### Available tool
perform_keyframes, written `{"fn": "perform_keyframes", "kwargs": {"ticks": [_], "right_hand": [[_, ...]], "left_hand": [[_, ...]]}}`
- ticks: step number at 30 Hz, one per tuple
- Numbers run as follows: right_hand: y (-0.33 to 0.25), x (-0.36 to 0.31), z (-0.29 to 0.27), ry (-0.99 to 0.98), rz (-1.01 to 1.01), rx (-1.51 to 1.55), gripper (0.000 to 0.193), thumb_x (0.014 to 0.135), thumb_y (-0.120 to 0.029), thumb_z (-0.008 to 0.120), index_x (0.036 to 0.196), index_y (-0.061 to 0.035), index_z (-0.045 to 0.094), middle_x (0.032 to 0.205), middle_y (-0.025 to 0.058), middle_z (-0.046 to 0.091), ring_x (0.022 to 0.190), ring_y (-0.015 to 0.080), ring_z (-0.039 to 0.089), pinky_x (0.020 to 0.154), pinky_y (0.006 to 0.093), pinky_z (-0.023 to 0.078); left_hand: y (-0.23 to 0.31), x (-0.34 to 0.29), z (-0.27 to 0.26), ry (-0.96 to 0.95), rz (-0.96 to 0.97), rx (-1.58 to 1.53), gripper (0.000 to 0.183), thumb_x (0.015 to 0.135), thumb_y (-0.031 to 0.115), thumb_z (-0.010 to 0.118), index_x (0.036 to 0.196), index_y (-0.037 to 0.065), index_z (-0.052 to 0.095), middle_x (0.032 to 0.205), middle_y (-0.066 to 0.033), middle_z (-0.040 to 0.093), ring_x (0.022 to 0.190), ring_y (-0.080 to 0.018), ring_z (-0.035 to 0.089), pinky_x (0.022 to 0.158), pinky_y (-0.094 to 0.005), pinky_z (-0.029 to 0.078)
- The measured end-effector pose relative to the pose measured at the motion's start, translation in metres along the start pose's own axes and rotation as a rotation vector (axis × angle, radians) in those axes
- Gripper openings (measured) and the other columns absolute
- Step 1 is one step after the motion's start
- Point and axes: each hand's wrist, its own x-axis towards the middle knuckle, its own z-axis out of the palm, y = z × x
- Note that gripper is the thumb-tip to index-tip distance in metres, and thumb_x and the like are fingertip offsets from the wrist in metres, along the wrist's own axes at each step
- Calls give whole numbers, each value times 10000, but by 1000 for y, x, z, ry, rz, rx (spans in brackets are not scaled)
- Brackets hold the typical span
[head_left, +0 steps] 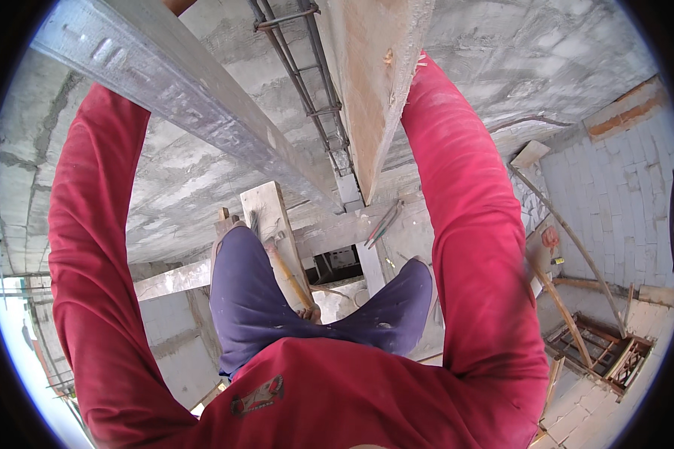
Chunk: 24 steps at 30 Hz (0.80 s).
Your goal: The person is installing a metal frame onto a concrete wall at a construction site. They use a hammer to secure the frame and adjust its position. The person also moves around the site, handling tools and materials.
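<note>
A long grey metal beam (195, 90) slants from the upper left toward the middle, and my left forearm passes behind it. A small brown patch at the top edge beside the beam may be part of my left hand; its fingers do not show. A wooden board (382, 75) stands on edge at upper centre. My right forearm goes up behind this board, which hides my right hand. Between beam and board runs a rebar cage (299, 67) of thin steel bars with ties. Red-handled pincers (384, 223) lie below the board's lower end.
Around my knees are a pale plank (264, 206) and a wooden-handled tool (288, 271). A dark opening (337, 264) shows between my legs. At right, a leaning pole (577, 243) stands by a block wall (606, 194), above a wooden frame (599, 348) lower down.
</note>
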Motion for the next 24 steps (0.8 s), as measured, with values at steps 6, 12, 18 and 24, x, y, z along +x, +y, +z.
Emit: {"fn": "perform_keyframes", "kwargs": {"ticks": [6, 12, 18, 24], "right_hand": [[0, 0, -5, 4, 10, -8, 681, 956, -478, 681, 1540, -175, 507, 1104, 148, 572, 1071, 346, 498, 988, 466, 405], [3, -1, -9, 4, 15, -31, 685, 956, -485, 680, 1541, -175, 505, 1103, 151, 572, 1070, 348, 498, 987, 468, 405], [2, -2, -10, 12, 22, -43, 689, 956, -491, 678, 1543, -176, 503, 1101, 154, 573, 1069, 350, 497, 986, 470, 406], [-1, -1, -9, 25, 24, -50, 693, 956, -497, 677, 1544, -176, 500, 1100, 156, 574, 1068, 352, 497, 985, 472, 406]], "left_hand": [[-33, -8, -8, 39, 326, 456, 976, 901, 482, 750, 1661, 146, 238, 1699, -297, 53, 1570, -490, -15, 1254, -620, 92], [-50, -8, 4, -40, 379, 529, 1170, 844, 667, 718, 1693, 178, 77, 1688, -338, -112, 1552, -509, -198, 1227, -676, -59], [-45, -7, 2, -76, 376, 527, 1229, 816, 676, 737, 1692, 172, 39, 1670, -367, -141, 1535, -533, -226, 1211, -694, -71], [-43, -5, -2, -137, 354, 509, 1235, 819, 625, 753, 1689, 147, 16, 1651, -397, -155, 1521, -541, -256, 1197, -705, -87]]}}
